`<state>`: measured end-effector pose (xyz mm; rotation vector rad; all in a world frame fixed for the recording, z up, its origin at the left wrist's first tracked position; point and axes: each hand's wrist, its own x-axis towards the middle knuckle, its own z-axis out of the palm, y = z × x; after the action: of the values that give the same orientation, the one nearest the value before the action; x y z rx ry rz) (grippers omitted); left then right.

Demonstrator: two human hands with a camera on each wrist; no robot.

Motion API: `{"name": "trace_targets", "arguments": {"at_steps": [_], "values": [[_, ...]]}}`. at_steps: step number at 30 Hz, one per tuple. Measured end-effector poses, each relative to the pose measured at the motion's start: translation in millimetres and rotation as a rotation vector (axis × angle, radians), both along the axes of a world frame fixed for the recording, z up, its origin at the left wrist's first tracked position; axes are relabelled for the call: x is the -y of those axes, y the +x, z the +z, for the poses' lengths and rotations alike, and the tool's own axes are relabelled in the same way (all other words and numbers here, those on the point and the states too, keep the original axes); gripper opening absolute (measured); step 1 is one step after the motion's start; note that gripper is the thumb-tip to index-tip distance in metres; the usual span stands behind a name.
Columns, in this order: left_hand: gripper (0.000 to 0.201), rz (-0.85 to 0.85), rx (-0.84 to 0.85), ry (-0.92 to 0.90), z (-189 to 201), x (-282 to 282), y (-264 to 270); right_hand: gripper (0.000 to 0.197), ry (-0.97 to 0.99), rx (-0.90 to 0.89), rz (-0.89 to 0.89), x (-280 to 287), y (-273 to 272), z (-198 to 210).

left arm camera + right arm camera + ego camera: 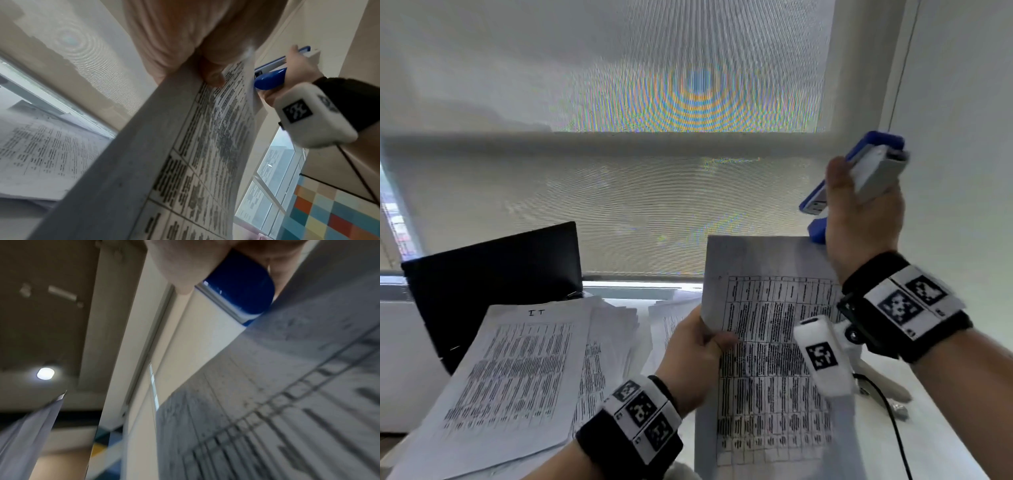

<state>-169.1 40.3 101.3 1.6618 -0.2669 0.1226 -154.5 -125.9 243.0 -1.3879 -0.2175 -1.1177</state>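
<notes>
My left hand (702, 339) pinches the left edge of a printed sheet set (767, 342) covered in table text and holds it up off the desk, thumb on the front face. The same sheets (205, 154) fill the left wrist view. My right hand (859, 212) grips a blue and grey stapler (866, 171) at the sheets' top right corner, its blue base (816, 231) against the paper edge. The left wrist view shows the stapler (271, 78) beside the paper's far corner. In the right wrist view only the stapler's blue end (242, 287) shows above the blurred paper (267, 402).
A stack of printed pages (517, 370) lies on the white desk (935, 428) at the left, with more loose sheets behind. A black laptop (493, 281) stands open at the back left. A roller blind (619, 188) covers the window ahead. A black cable (890, 411) runs along the desk at right.
</notes>
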Motion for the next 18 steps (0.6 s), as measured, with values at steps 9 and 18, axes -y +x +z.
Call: {"name": "trace_targets", "arguments": {"at_steps": [9,18], "values": [[0.034,-0.062,0.023,0.042,0.5,18.8,-5.6,0.033,-0.425,-0.153,0.148,-18.6,-4.6,-12.0],[0.036,-0.062,0.085,0.08,-3.4,16.2,-8.9,0.04,-0.327,-0.096,0.068,-27.7,-0.4,-14.4]]}}
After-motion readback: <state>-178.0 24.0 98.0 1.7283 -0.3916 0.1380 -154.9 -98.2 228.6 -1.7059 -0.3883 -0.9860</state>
